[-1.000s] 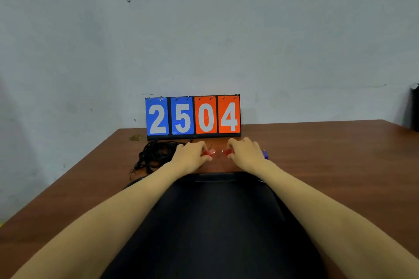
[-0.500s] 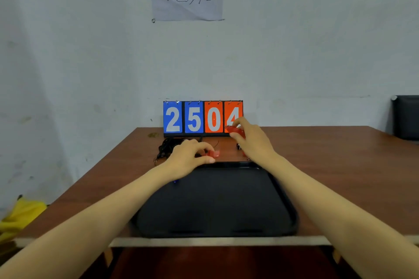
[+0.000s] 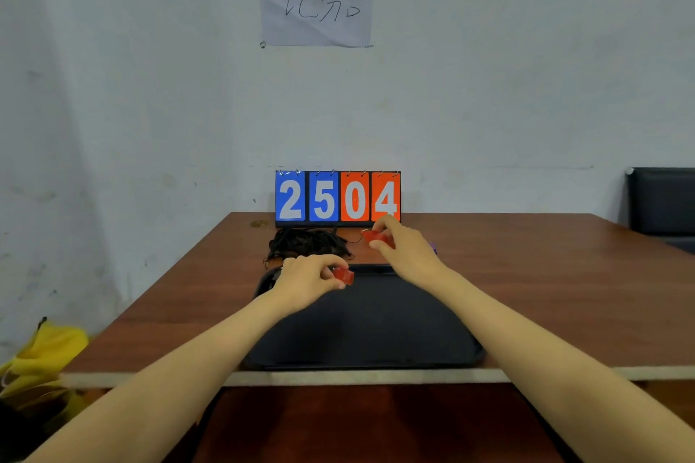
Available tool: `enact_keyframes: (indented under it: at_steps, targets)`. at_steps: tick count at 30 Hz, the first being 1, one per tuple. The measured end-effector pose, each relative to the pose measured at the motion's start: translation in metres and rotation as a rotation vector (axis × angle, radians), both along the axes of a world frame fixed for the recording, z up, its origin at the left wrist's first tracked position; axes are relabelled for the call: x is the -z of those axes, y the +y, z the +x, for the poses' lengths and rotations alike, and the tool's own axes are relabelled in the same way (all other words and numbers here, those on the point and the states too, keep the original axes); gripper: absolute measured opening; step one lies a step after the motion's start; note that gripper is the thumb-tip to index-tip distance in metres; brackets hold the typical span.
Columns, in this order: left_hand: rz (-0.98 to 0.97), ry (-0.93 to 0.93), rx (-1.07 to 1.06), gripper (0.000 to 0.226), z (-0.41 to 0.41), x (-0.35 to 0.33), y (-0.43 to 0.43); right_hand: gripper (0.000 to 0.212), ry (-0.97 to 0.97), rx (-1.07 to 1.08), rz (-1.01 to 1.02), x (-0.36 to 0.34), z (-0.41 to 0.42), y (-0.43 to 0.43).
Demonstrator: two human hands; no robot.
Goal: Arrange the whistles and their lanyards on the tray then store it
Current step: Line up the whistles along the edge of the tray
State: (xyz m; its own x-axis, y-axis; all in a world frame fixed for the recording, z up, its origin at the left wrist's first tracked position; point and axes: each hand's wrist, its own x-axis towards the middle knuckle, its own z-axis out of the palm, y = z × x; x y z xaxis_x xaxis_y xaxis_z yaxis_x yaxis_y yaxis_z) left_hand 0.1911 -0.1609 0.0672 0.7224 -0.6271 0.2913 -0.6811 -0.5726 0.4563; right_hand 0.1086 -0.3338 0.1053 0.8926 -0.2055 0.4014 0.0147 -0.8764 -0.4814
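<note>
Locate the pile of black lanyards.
The pile of black lanyards lies left of centre in the head view, between the flip scoreboard and the black tray.

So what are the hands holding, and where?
The left hand pinches a red whistle by one end; the right hand pinches a second red whistle around its body.

We list one pale wall (image 3: 489, 86) bearing a handwritten paper sheet (image 3: 316, 0). Against it we record a brown table (image 3: 545, 293), a scoreboard (image 3: 337, 196) at its far edge, and a dark seat (image 3: 663, 203) past its right edge.
</note>
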Motion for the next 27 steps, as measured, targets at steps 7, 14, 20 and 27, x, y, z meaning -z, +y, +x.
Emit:
enact_keyframes:
  at_steps: [7, 14, 20, 27]
  targets:
    - [0.329, -0.229, -0.029, 0.029, 0.012, 0.015, -0.003, 0.028, 0.074, -0.035, 0.001, 0.016, 0.013, 0.003]
    - [0.297, -0.176, -0.039, 0.033, 0.023, 0.018, 0.006, 0.029, 0.108, -0.038, 0.004, 0.024, 0.019, 0.000]
    - [0.296, -0.130, -0.028, 0.032, 0.019, 0.014, 0.015, 0.030, 0.112, -0.053, 0.020, 0.026, 0.020, 0.003]
    - [0.184, -0.092, -0.177, 0.041, 0.022, 0.009, 0.015, 0.029, 0.133, -0.038, 0.027, 0.028, 0.021, 0.004]
